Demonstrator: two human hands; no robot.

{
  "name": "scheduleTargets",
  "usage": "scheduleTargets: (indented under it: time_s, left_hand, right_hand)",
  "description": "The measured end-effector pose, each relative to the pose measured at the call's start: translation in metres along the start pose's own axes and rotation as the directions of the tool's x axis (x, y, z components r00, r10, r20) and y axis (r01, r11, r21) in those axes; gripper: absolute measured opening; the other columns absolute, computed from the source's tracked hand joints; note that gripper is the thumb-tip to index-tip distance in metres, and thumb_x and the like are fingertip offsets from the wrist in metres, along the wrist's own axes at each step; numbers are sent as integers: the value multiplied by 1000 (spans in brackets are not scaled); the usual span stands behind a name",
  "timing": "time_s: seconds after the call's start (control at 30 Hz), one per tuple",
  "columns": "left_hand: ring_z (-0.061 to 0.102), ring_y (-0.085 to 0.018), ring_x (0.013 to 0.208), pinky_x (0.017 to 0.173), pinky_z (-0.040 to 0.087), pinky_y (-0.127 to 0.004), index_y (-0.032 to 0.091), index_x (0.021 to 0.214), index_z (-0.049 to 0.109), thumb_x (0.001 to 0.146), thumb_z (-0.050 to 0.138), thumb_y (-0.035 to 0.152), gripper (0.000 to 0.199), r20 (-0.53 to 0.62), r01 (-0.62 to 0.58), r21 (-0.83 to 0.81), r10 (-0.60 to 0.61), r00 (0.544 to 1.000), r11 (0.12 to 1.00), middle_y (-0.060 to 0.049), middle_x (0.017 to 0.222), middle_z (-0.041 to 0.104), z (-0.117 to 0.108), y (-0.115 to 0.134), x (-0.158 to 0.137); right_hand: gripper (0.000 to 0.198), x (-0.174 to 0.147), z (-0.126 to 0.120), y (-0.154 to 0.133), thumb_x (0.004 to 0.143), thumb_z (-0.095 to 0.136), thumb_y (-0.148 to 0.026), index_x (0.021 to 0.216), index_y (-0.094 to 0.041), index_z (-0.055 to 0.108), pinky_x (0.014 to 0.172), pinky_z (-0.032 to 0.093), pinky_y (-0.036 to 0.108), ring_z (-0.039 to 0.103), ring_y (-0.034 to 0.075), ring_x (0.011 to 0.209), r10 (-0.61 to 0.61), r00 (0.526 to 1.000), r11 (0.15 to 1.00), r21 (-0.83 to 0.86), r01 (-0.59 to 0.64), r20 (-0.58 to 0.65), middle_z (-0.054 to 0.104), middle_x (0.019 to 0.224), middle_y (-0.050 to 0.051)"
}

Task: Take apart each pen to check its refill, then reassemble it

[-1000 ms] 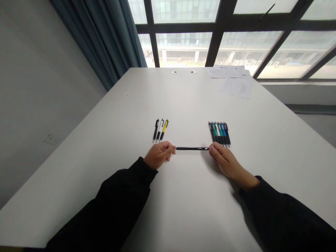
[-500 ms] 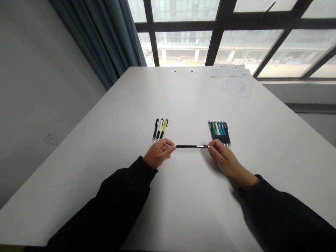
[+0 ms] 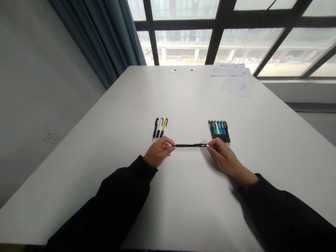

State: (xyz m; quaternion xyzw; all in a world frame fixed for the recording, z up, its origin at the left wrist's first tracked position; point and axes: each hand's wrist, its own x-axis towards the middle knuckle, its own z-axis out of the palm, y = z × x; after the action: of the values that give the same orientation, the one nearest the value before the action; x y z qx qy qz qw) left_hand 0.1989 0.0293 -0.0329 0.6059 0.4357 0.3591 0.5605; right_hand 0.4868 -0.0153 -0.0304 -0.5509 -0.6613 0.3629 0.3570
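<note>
Left hand (image 3: 158, 153) and right hand (image 3: 223, 157) pinching its 2 ends, the black click pen (image 3: 187, 145) has rolled, presenting another side.

A person's forearms, in black sleeves (image 3: 105, 203), reach forward from lower left and lower right, angled inward. The left hand (image 3: 159, 152), its wrist (image 3: 147, 162) close to the cuff (image 3: 148, 169), pinches with thumb (image 3: 167, 151) and forefinger (image 3: 168, 140), the other fingers curled. Opposite, at nearly the same height, the right hand (image 3: 223, 157) holds a similar pinch, a longer stretch of bare wrist showing. The two hands face each other, apart.
</note>
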Motion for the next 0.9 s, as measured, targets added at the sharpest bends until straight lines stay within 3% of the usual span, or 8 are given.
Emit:
scheduleTargets:
  time_s: [0.57,0.9]
  left_hand:
    - [45,-7,46,44,34,-19,16,85,60,83,69,41,27,-10,15,50,-14,1000,999,5,56,55,-1,4,0]
    - [46,-7,48,45,35,-19,14,78,64,92,57,49,39,35,3,153,-9,999,988,1,60,57,-3,3,-3]
  right_hand:
    - [27,-1,-1,-3,102,43,-44,86,-22,47,55,32,27,40,12,58,34,999,999,33,-35,42,48,67,-4]
    - [39,2,-3,-10,104,34,-44,73,-22,43,60,35,30,45,14,60,-1,998,993,-117,9,64,48,66,-2]
